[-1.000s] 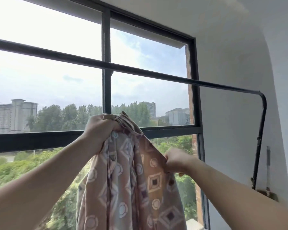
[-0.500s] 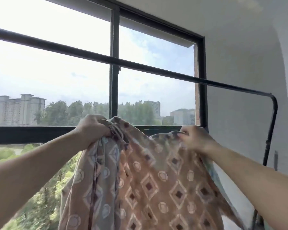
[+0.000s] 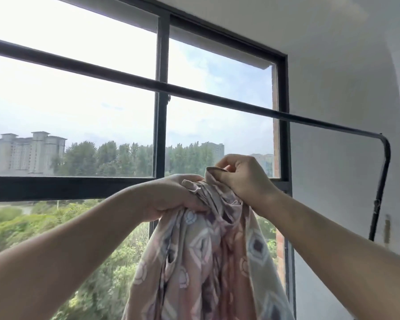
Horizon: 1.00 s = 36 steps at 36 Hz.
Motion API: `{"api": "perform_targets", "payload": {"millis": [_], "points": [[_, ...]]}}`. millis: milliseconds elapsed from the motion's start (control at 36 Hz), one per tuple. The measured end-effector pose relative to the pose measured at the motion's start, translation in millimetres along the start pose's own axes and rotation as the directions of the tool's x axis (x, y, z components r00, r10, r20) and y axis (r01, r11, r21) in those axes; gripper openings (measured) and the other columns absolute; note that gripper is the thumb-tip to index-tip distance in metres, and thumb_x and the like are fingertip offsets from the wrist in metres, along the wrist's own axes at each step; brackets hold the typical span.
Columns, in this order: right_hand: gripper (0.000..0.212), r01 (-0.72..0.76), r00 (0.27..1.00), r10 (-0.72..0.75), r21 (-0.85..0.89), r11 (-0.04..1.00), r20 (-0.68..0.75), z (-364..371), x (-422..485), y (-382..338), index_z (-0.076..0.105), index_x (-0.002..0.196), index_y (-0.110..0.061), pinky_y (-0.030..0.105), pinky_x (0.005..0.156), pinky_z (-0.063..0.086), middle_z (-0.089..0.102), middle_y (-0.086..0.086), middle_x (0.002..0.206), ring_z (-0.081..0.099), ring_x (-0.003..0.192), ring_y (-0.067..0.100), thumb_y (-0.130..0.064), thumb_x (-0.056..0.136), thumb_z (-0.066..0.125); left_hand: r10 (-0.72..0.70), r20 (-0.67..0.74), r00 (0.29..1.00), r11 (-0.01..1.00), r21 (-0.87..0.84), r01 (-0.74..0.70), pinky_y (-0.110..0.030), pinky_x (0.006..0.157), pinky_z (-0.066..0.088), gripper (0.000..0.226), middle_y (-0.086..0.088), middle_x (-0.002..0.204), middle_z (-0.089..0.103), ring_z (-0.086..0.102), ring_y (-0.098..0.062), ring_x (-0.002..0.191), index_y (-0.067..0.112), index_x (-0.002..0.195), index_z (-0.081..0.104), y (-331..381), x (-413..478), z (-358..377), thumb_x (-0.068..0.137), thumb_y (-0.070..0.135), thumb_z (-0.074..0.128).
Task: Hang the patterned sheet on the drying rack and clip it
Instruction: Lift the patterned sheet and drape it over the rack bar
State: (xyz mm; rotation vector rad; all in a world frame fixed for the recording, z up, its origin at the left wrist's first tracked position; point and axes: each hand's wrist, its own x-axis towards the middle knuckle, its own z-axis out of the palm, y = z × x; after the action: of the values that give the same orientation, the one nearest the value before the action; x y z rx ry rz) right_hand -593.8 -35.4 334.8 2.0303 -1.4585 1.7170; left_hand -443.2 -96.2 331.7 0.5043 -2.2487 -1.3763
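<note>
We see the patterned sheet [image 3: 206, 262] bunched and hanging in front of us. It is below the top bar of the drying rack [image 3: 321, 124] and clear of it. Our left hand [image 3: 171, 197] grips the gathered fabric, fingers curled round the bunch. Our right hand [image 3: 243, 176], just beside it and slightly higher, pinches an upper edge between thumb and curled fingers. The rack's bar runs above both hands and bends down near the white wall [image 3: 344, 77]. Behind it stands the black-framed window [image 3: 162, 135].
</note>
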Motion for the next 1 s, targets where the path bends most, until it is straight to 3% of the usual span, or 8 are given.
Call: {"api": "perform_targets", "payload": {"millis": [167, 389, 500, 583, 722, 861, 944, 1000], "points": [[0.015, -0.172, 0.965, 0.173, -0.022, 0.985, 0.196, -1, -5, 8, 0.054, 0.081, -0.019, 0.024, 0.06, 0.043, 0.057, 0.005, 0.076, 0.053, 0.067, 0.016, -0.028, 0.085, 0.065, 0.044, -0.3, 0.953, 0.997, -0.041, -0.059, -0.03, 0.06, 0.058, 0.025, -0.008, 0.072, 0.068, 0.065, -0.019, 0.058, 0.009, 0.083, 0.067, -10, 6, 8, 0.074, -0.014, 0.062], [0.028, -0.228, 0.707, 0.578, -0.641, 0.733, 0.409, -22, -25, 39, 0.06, 0.075, -0.011, 0.023, 0.053, 0.042, 0.064, 0.008, 0.081, 0.057, 0.058, 0.012, -0.018, 0.095, 0.04, 0.016, -0.458, 0.889, 0.998, -0.047, -0.042, -0.03, 0.056, 0.058, 0.023, -0.011, 0.076, 0.067, 0.064, -0.023, 0.061, 0.006, 0.088, 0.065, -20, -6, -10, 0.075, -0.012, 0.063], [0.023, -0.235, 0.966, 0.258, -0.338, 0.911, 0.024, -49, -2, 18, 0.053, 0.074, -0.004, 0.029, 0.057, 0.032, 0.047, 0.012, 0.071, 0.043, 0.066, 0.02, -0.01, 0.093, 0.042, 0.089, -0.528, 0.845, 0.994, -0.005, -0.108, -0.024, 0.044, 0.054, 0.022, -0.005, 0.064, 0.067, 0.063, -0.017, 0.05, 0.007, 0.081, 0.064, -3, -12, -18, 0.075, -0.013, 0.062], [0.029, -0.034, 0.967, -0.025, -0.228, 0.973, -0.253, -57, 10, -14, 0.05, 0.072, -0.009, 0.024, 0.052, 0.034, 0.048, 0.005, 0.064, 0.043, 0.061, 0.016, -0.026, 0.095, 0.048, 0.255, -0.604, 0.755, 0.951, 0.015, -0.31, -0.023, 0.047, 0.054, 0.025, -0.005, 0.067, 0.069, 0.065, -0.018, 0.053, 0.01, 0.08, 0.066, 23, -13, -27, 0.07, -0.013, 0.064], [0.032, -0.073, 0.977, 0.16, -0.482, 0.873, 0.143, -29, -7, 3, 0.058, 0.082, 0.001, 0.028, 0.062, 0.041, 0.063, 0.013, 0.081, 0.056, 0.073, 0.023, -0.027, 0.095, 0.048, 0.163, -0.524, 0.836, 0.98, -0.012, -0.199, -0.024, 0.054, 0.057, 0.023, -0.007, 0.075, 0.069, 0.066, -0.017, 0.058, 0.008, 0.083, 0.068, 13, 0, -21, 0.072, -0.013, 0.063], [0.036, -0.235, 0.966, 0.256, 0.3, 0.925, -0.031, -39, -21, 2, 0.061, 0.093, 0.007, 0.032, 0.065, 0.047, 0.061, 0.019, 0.077, 0.058, 0.067, 0.026, -0.029, 0.089, 0.059, 0.125, -0.399, 0.908, 0.981, -0.087, -0.173, -0.026, 0.05, 0.056, 0.033, -0.007, 0.063, 0.067, 0.064, -0.017, 0.051, 0.007, 0.067, 0.069, 11, 7, -16, 0.073, -0.021, 0.053], [0.017, -0.231, 0.972, 0.216, 0.19, 0.954, 0.098, -29, -36, 2, 0.064, 0.099, -0.022, 0.012, 0.057, 0.048, 0.067, -0.006, 0.082, 0.063, 0.059, -0.001, -0.033, 0.087, 0.06, 0.235, -0.339, 0.911, 0.954, -0.101, -0.284, -0.024, 0.05, 0.055, 0.044, -0.005, 0.062, 0.067, 0.064, -0.017, 0.053, 0.016, 0.06, 0.072, 23, 8, -8, 0.074, -0.02, 0.05], [0.053, -0.238, 0.957, 0.2, 0.173, 0.956, 0.209, -19, -37, 3, 0.044, 0.127, -0.039, 0.008, 0.066, 0.047, 0.059, -0.015, 0.112, 0.061, 0.077, -0.012, -0.053, 0.08, 0.063, 0.285, -0.282, 0.916, 0.937, -0.122, -0.329, -0.023, 0.048, 0.053, 0.043, -0.006, 0.064, 0.066, 0.063, -0.016, 0.052, 0.018, 0.066, 0.071, 29, 8, -3, 0.073, -0.019, 0.05]]}}
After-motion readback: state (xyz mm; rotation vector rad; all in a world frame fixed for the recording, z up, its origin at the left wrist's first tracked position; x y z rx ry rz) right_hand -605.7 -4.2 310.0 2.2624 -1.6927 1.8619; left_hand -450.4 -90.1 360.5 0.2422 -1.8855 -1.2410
